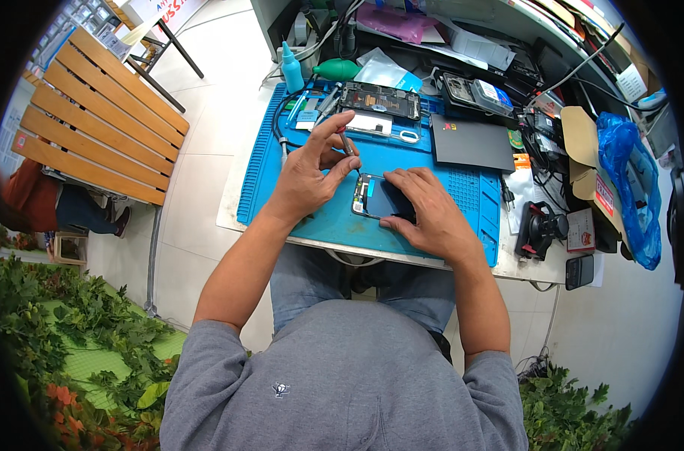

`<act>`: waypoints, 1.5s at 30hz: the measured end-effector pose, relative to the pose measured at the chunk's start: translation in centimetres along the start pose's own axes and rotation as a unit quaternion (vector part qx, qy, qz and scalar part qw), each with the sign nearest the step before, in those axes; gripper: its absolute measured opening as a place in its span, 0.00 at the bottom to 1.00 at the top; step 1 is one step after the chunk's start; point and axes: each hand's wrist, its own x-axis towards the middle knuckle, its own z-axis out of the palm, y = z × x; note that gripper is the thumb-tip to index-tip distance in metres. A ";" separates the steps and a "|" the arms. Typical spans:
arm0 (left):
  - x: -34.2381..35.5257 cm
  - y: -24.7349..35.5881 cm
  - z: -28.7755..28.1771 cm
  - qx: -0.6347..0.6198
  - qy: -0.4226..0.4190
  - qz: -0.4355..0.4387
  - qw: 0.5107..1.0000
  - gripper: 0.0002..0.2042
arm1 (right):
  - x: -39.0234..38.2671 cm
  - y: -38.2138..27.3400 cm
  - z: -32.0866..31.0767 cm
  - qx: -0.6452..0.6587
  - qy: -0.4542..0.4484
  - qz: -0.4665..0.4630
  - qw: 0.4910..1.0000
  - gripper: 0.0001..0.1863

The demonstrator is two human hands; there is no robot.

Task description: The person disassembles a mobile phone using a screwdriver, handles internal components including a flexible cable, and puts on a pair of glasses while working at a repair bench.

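My left hand [319, 169] is closed on a small screwdriver [344, 140] with a red top, its tip pointing down at the near-left part of an opened phone [367, 198] with a dark screen and exposed inner parts. My right hand [424, 203] grips that phone from the right, thumb at the lower edge and fingers over the top. Both are above a blue silicone work mat [304, 225]. Just behind them lie a larger disassembled phone [379, 101], a metal frame [391, 131] and some slim tools [323, 101].
A black box [470, 143], a cardboard box [582, 173], a blue plastic bag [631, 210] and black equipment [537, 233] crowd the right. A blue bottle [291, 71] and green blower [338, 69] stand at the back. A person [75, 199] is beside a slatted wooden bench [105, 113] at left.
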 end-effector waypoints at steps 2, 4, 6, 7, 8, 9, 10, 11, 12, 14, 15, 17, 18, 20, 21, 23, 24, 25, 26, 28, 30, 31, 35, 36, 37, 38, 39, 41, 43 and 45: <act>0.0 0.1 0.0 -0.002 0.000 -0.001 1.000 0.37 | 0.0 0.0 0.0 0.001 0.001 0.000 1.000 0.41; 0.1 0.4 -0.1 0.022 -0.016 0.015 1.000 0.36 | -0.1 0.1 0.1 0.002 0.001 0.001 1.000 0.41; 0.3 0.2 -0.1 0.007 -0.031 0.040 0.999 0.35 | -0.1 0.0 0.0 0.002 0.001 0.001 1.000 0.40; 0.4 0.1 -0.1 -0.009 -0.046 0.066 0.997 0.34 | -0.1 -0.1 0.0 0.002 0.001 0.002 1.000 0.40; 0.4 0.3 0.0 -0.009 -0.047 0.065 0.997 0.34 | -0.1 0.0 0.0 0.002 0.001 0.000 1.000 0.40; 0.5 0.5 0.0 -0.005 -0.046 0.060 0.997 0.32 | -0.2 0.1 0.0 0.003 0.001 -0.001 1.000 0.40; 0.6 0.8 0.1 0.000 -0.046 0.055 0.997 0.31 | -0.2 0.1 0.0 0.003 0.001 0.000 1.000 0.40; 0.6 0.9 0.2 0.000 -0.045 0.054 0.997 0.31 | -0.2 0.2 0.1 0.002 0.003 -0.003 1.000 0.40; 0.7 1.0 0.5 0.008 -0.037 0.062 0.997 0.29 | -0.2 0.2 0.1 0.001 0.006 -0.007 1.000 0.40; 0.7 1.3 0.5 0.016 -0.030 0.070 0.997 0.28 | -0.1 0.1 0.1 0.002 0.005 -0.009 1.000 0.39; 0.8 1.4 0.3 0.017 -0.033 0.059 0.998 0.28 | -0.1 0.1 0.1 0.003 0.004 -0.012 1.000 0.39; 0.9 1.8 0.3 0.017 -0.037 0.048 0.998 0.27 | -0.1 0.0 0.2 0.001 0.005 -0.010 1.000 0.39; 1.1 2.0 0.4 -0.009 -0.028 0.052 0.998 0.27 | -0.2 0.0 0.2 -0.001 0.007 -0.008 1.000 0.40; 1.1 2.0 0.3 -0.035 -0.019 0.056 0.998 0.27 | -0.2 0.1 0.1 -0.004 0.004 -0.005 1.000 0.40; 1.1 1.8 0.1 -0.023 -0.026 0.057 0.998 0.26 | -0.1 0.1 0.0 -0.006 0.001 -0.004 1.000 0.40; 1.1 1.5 -0.1 -0.012 -0.033 0.059 0.998 0.25 | -0.1 -0.1 -0.2 -0.006 -0.003 -0.002 1.000 0.39; 1.3 1.5 -0.2 -0.003 -0.033 0.066 0.997 0.25 | 0.0 -0.2 -0.3 -0.006 -0.008 0.000 1.000 0.39; 1.3 1.6 -0.2 0.006 -0.033 0.074 0.997 0.24 | 0.1 -0.3 -0.3 -0.007 -0.007 -0.001 1.000 0.39; 1.4 1.8 -0.1 0.005 -0.034 0.075 0.997 0.24 | 0.1 -0.3 -0.3 -0.008 -0.011 0.000 1.000 0.39; 1.6 2.6 0.2 -0.003 -0.021 0.080 0.997 0.23 | 0.0 -0.1 -0.2 -0.011 -0.013 0.003 1.000 0.39; 1.7 2.6 -0.1 0.006 -0.034 0.078 0.996 0.23 | -0.1 -0.1 0.1 -0.011 -0.007 -0.003 1.000 0.39; 1.8 2.7 -0.2 0.015 -0.047 0.075 0.996 0.23 | -0.2 -0.1 0.2 -0.011 -0.007 -0.002 1.000 0.39; 2.4 3.3 -0.5 0.073 -0.070 0.078 0.992 0.24 | -0.1 -0.2 0.2 -0.017 -0.006 -0.003 1.000 0.37; 2.3 3.1 -0.4 0.054 -0.064 0.072 0.994 0.24 | -0.1 -0.3 0.2 -0.021 -0.007 -0.004 1.000 0.37; 2.2 3.0 -0.5 0.036 -0.057 0.066 0.996 0.25 | 0.0 -0.4 0.1 -0.020 -0.008 -0.004 1.000 0.37; 2.4 3.0 -0.6 0.035 -0.058 0.065 0.996 0.25 | 0.0 -0.4 0.0 -0.017 -0.015 -0.004 1.000 0.36; 2.6 3.1 -0.9 0.075 -0.067 0.064 0.993 0.26 | 0.0 -0.5 -0.1 -0.014 -0.022 -0.004 1.000 0.36; 2.7 3.2 -0.9 0.115 -0.076 0.063 0.988 0.26 | 0.0 -0.5 -0.1 -0.020 -0.025 -0.005 0.999 0.35; 2.6 3.3 -0.5 0.029 -0.071 0.059 0.995 0.27 | 0.0 -0.4 -0.1 -0.027 -0.027 -0.008 0.999 0.35; 2.8 3.7 -1.2 0.085 -0.079 0.051 0.992 0.27 | 0.0 -0.5 -0.1 -0.022 -0.030 -0.001 0.999 0.34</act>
